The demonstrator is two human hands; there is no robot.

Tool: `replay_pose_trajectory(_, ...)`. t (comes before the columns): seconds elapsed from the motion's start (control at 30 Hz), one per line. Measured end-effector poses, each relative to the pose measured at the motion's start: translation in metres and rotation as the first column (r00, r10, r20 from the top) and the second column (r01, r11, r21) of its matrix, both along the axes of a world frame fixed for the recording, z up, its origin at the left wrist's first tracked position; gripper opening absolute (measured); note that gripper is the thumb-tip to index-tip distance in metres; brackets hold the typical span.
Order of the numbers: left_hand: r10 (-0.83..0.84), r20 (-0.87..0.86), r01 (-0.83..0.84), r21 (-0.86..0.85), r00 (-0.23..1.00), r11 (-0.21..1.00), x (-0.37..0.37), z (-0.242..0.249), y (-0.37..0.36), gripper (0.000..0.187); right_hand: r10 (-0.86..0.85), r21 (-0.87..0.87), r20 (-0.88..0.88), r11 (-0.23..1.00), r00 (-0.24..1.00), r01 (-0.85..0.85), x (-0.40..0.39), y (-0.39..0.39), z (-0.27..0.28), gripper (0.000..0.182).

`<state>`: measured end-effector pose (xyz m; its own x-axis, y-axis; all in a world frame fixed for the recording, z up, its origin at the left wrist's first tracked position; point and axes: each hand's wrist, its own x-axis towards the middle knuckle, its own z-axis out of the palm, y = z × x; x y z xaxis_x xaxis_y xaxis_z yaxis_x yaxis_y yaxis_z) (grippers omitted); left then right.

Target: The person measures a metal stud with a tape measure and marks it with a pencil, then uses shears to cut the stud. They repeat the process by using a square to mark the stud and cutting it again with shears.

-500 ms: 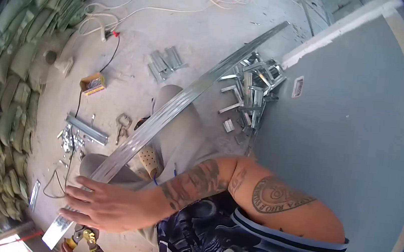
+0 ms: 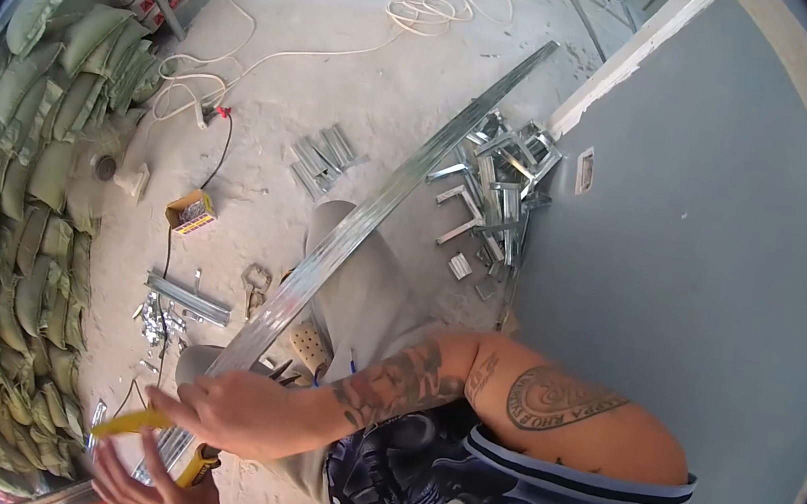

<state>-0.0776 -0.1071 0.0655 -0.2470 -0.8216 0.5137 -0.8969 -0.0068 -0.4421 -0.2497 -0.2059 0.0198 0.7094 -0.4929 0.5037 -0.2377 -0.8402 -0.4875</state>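
My right hand (image 2: 228, 412), on the tattooed arm, is closed round yellow-handled snips (image 2: 129, 422). Their dark pointed jaws stick out beyond the knuckles, and the pivot is hidden under the hand. Just below, my left hand (image 2: 148, 483) has its fingers spread, close beside the lower yellow handle. Both hands are over the near end of a long, shiny metal channel (image 2: 368, 212), which slants across my knees towards the far wall end. A perforated clog (image 2: 310, 343) shows under the channel.
Cut metal pieces (image 2: 501, 194) are heaped by the grey wall (image 2: 684, 266). More short channels (image 2: 324, 160), a small box (image 2: 191, 213), locking pliers (image 2: 256, 284) and scattered bits lie on the floor. Filled sacks (image 2: 10, 254) line the left; a white cable (image 2: 428, 13) is coiled behind.
My right hand has left its flat spread on the channel and closed on the snips, which my left hand held before. My left hand's fingers have spread apart.
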Motion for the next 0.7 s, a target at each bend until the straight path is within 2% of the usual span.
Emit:
replay_pose_trajectory(0.03, 0.031, -0.124, -0.034, -0.029, 0.992, 0.999, -0.006, 0.009, -0.004, 0.103, 0.046, 0.184, -0.031, 0.982, 0.998, -0.04, -0.003, -0.005, -0.003, 0.08)
replay_pose_trajectory(0.07, 0.026, -0.122, -0.029, -0.029, 0.992, 0.999, -0.006, 0.011, -0.004, 0.103, 0.098, 0.362, -0.051, 0.929, 0.994, -0.073, -0.006, -0.009, 0.0, 0.08)
replay_pose_trajectory(0.13, 0.063, -0.296, -0.036, 0.095, 0.953, 0.995, -0.005, 0.014, -0.003, 0.12, 0.117, 0.414, -0.047, 0.906, 0.992, -0.087, -0.004, -0.011, -0.006, 0.079)
replay_pose_trajectory(0.17, 0.156, -0.284, -0.099, 0.204, 0.946, 0.974, -0.001, 0.014, 0.003, 0.132, 0.101, 0.39, -0.011, 0.917, 0.995, -0.088, -0.001, -0.01, -0.01, 0.076)
replay_pose_trajectory(0.2, 0.149, -0.282, -0.097, 0.193, 0.948, 0.976, 0.002, 0.015, 0.007, 0.132, 0.082, 0.365, 0.026, 0.927, 0.996, -0.086, 0.0, -0.011, -0.014, 0.073)
replay_pose_trajectory(0.23, 0.094, -0.607, 0.023, 0.182, 0.789, 0.983, 0.004, 0.016, 0.009, 0.134, 0.078, 0.356, 0.026, 0.931, 0.997, -0.082, -0.001, -0.015, -0.016, 0.073)
replay_pose_trajectory(0.27, 0.045, -0.852, 0.133, 0.133, 0.522, 0.982, 0.005, 0.018, 0.012, 0.136, 0.045, 0.445, 0.041, 0.894, 0.998, -0.059, -0.001, -0.018, -0.016, 0.069)
replay_pose_trajectory(0.3, -0.024, -0.918, 0.193, 0.058, 0.396, 0.98, 0.004, 0.024, 0.016, 0.138, 0.015, 0.527, 0.053, 0.849, 0.998, -0.041, 0.0, -0.022, -0.018, 0.065)
replay_pose_trajectory(0.33, -0.029, -0.917, 0.187, 0.05, 0.397, 0.981, 0.01, 0.018, 0.02, 0.138, 0.022, 0.52, 0.053, 0.853, 0.998, -0.047, 0.002, -0.023, -0.022, 0.065)
replay_pose_trajectory(0.37, -0.081, -0.99, 0.231, -0.052, 0.115, 0.972, 0.02, 0.008, 0.027, 0.138, 0.058, 0.564, 0.154, 0.815, 0.986, -0.136, 0.005, -0.023, -0.028, 0.064)
replay_pose_trajectory(0.4, -0.129, -0.976, 0.242, -0.171, -0.178, 0.955, 0.023, 0.001, 0.03, 0.138, 0.093, 0.593, 0.251, 0.772, 0.964, -0.228, 0.006, -0.026, -0.03, 0.063)
replay_pose_trajectory(0.43, -0.189, -0.934, 0.403, -0.306, -0.305, 0.862, 0.012, 0.004, 0.022, 0.139, 0.211, 0.729, 0.234, 0.608, 0.949, -0.315, -0.006, -0.025, -0.001, 0.066)
replay_pose_trajectory(0.47, -0.264, -0.838, 0.442, -0.489, -0.478, 0.752, 0.001, -0.004, 0.012, 0.126, 0.196, 0.572, 0.333, 0.736, 0.922, -0.363, 0.013, -0.004, -0.029, 0.068)
replay_pose_trajectory(0.5, -0.296, -0.827, 0.424, -0.512, -0.478, 0.747, -0.002, -0.009, 0.009, 0.126, 0.202, 0.471, 0.35, 0.806, 0.915, -0.358, 0.016, 0.01, -0.033, 0.067)
replay_pose_trajectory(0.53, -0.256, -0.724, 0.112, -0.418, -0.641, 0.901, -0.003, -0.012, 0.006, 0.099, 0.229, 0.351, 0.373, 0.863, 0.899, -0.365, 0.016, 0.021, -0.036, 0.067)
replay_pose_trajectory(0.57, -0.295, -0.566, -0.187, -0.241, -0.77, 0.952, -0.001, -0.012, 0.004, 0.074, 0.238, 0.52, 0.319, 0.765, 0.917, -0.38, 0.02, 0.028, -0.034, 0.068)
replay_pose_trajectory(0.6, -0.399, -0.372, -0.425, -0.013, -0.838, 0.905, 0.002, -0.012, 0.001, 0.052, 0.271, 0.659, 0.261, 0.651, 0.927, -0.376, 0.022, 0.028, -0.024, 0.07)
replay_pose_trajectory(0.63, -0.482, -0.366, -0.483, -0.096, -0.796, 0.871, 0.017, -0.036, 0.007, 0.052, 0.271, 0.729, 0.225, 0.59, 0.936, -0.346, 0.017, 0.024, -0.012, 0.072)
replay_pose_trajectory(0.67, -0.351, -0.362, -0.208, -0.379, -0.864, 0.902, 0.044, -0.082, 0.021, 0.077, 0.269, 0.658, 0.176, 0.683, 0.947, -0.317, 0.019, 0.023, -0.014, 0.075)
replay_pose_trajectory(0.7, -0.212, -0.443, 0.114, -0.602, -0.871, 0.791, 0.068, -0.113, 0.027, 0.107, 0.308, 0.663, 0.083, 0.693, 0.948, -0.283, 0.022, 0.021, -0.019, 0.07)
